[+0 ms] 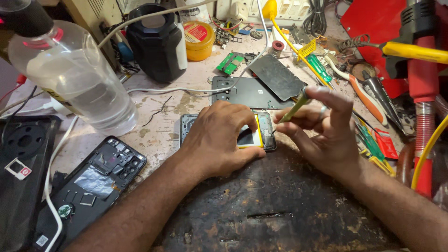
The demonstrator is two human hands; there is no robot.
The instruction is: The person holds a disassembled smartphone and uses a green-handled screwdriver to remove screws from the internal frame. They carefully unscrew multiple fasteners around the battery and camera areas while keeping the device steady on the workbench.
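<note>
- The left hand lies flat, palm down, pressing on an opened phone at the bench's middle; the right hand, at three o'clock of it, pinches a thin green-handled tool in closed fingers, tip down on the phone.
- The bench is stained and crowded: a clear plastic bottle at ten o'clock, a dark phone frame at eight o'clock, pliers at two o'clock.
- The left hand hides most of the phone; the tool's tip is too small to make out.
- Both forearms come in from six o'clock.
</note>
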